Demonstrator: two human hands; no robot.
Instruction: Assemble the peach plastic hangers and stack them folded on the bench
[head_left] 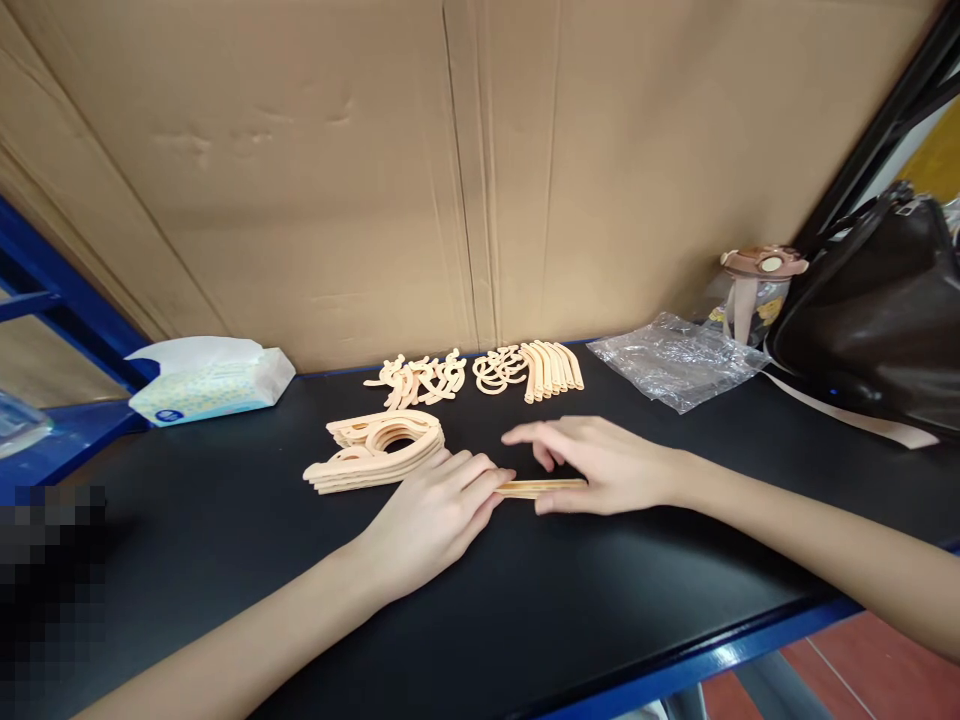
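Observation:
My left hand (442, 505) is closed, its fingertips pinching the left end of a thin peach plastic piece (525, 488), seen edge-on just above or on the black table. Its kind is hard to make out; it resembles a clothes hanger part. Around the right end of that piece is my right hand (600, 465), thumb along the near side, index finger stretched out and apart. Just behind my left hand lies a stack of flat peach plastic hanger-like frames (375, 465) with a round opening.
Along the cardboard wall lie small hook-shaped peach pieces (431, 378), curved thin pieces (499, 370) and a row of peach arms (553, 370). A tissue pack (210, 385) is at left. Clear plastic bag (675, 360), drink bottle (761, 290) and dark bag (870, 300) stand at right.

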